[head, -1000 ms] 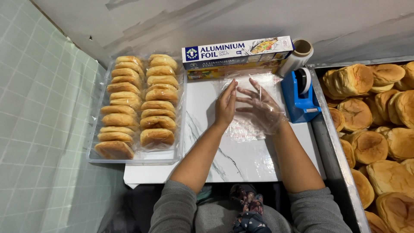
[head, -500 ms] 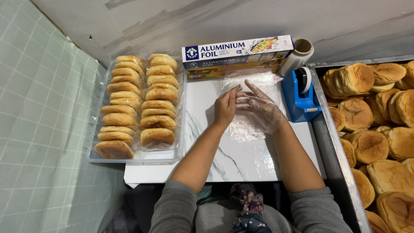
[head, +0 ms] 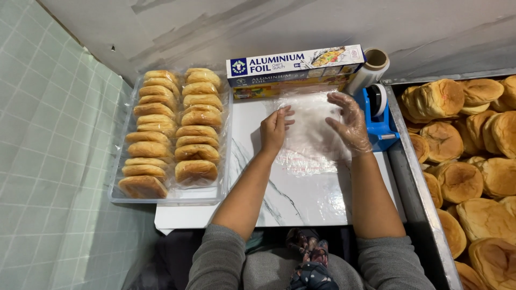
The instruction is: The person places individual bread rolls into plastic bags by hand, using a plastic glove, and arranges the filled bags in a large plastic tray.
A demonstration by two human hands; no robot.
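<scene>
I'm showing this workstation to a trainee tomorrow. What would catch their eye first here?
Most likely the buns: two neat rows of wrapped buns in a clear tray on the left, and a heap of loose buns in the metal bin on the right. Between them, the left hand and the gloved right hand press flat on a sheet of cling film on the marble-look board.

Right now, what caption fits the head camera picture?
Both hands, left hand and gloved right hand, flatten clear plastic wrap beside wrapped buns.
</scene>
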